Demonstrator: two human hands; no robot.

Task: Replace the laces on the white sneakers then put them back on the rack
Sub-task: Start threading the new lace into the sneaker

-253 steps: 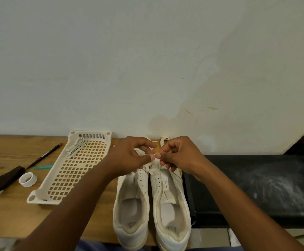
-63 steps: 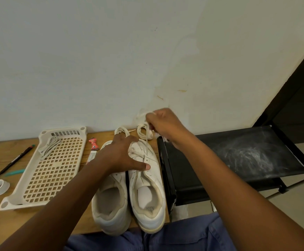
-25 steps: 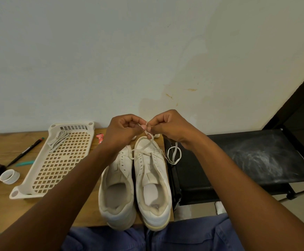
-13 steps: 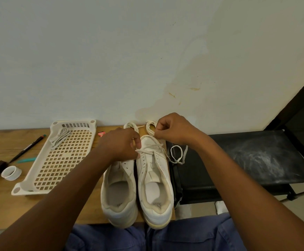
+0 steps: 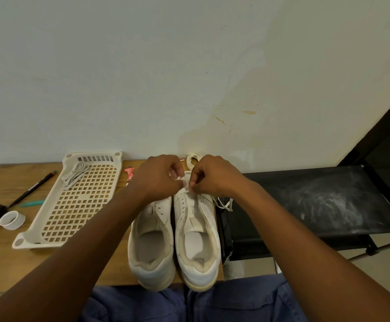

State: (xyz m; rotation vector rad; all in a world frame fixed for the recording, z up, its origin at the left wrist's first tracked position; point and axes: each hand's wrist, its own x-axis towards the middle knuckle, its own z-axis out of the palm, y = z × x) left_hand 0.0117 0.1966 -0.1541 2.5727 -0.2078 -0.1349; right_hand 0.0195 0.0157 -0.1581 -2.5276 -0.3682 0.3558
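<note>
From the head camera, two white low-top leather sneakers stand side by side, heels toward the viewer, on a light wooden table (image 5: 1, 182): the left sneaker (image 5: 152, 242) and the right sneaker (image 5: 197, 238), whose outer side sits at the table's right edge. Each insole carries a small dark printed mark near the heel, too blurred to read. Over the toe end of the right sneaker, the left hand (image 5: 158, 176) and the right hand (image 5: 212, 174) meet with fingers curled, both pinching a white flat shoelace (image 5: 225, 204) whose loose end loops off the shoe's right side onto a black fabric rack shelf (image 5: 317, 201) dusted with white smears. A coiled white lace (image 5: 192, 158) lies against the wall behind the hands. To the left rests a cream perforated plastic tray (image 5: 73, 205) holding a grey bundled lace (image 5: 74, 174) in its far corner. Beside the tray lie a small red wrapper (image 5: 129, 173), its print illegible, a black pen (image 5: 32, 189), a teal pen (image 5: 32, 202) and a white tape ring (image 5: 12, 220).
</note>
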